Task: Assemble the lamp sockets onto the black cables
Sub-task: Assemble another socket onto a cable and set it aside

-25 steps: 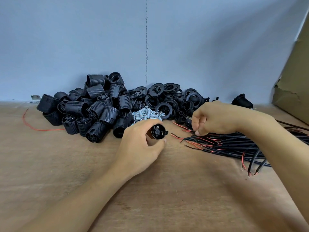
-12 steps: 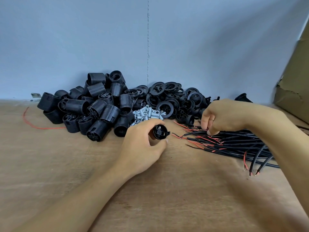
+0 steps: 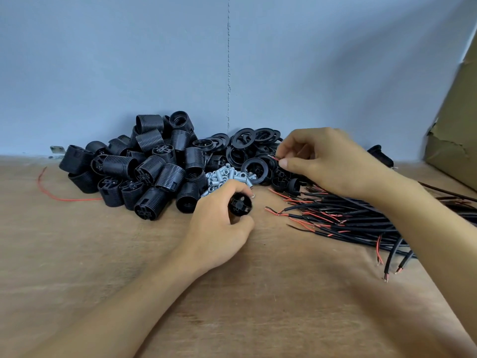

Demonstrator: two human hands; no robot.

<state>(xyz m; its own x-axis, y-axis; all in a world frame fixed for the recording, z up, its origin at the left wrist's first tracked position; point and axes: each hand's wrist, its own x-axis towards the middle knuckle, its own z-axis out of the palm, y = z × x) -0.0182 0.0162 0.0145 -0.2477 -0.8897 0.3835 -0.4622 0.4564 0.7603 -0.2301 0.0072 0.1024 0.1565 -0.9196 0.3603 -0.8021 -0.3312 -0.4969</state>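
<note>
My left hand point(image 3: 219, 226) grips a small black socket base point(image 3: 240, 204) just above the wooden table, near its middle. My right hand point(image 3: 327, 161) is raised over the ring pile and pinches the stripped red-and-black end of a black cable point(image 3: 274, 158) between thumb and fingers. The rest of that cable is hidden behind the hand. A bundle of black cables point(image 3: 361, 223) with red wire ends lies on the table below my right forearm.
A heap of ribbed black socket shells point(image 3: 144, 169) sits at the back left against the blue wall. Black rings point(image 3: 247, 151) are piled behind a small heap of grey metal tubes point(image 3: 224, 177). A loose red wire point(image 3: 51, 192) lies far left. Cardboard point(image 3: 454, 125) leans at the right.
My right hand has lifted off the cable bundle, carrying one cable end up and left over the rings. My left hand has barely shifted with the socket base.
</note>
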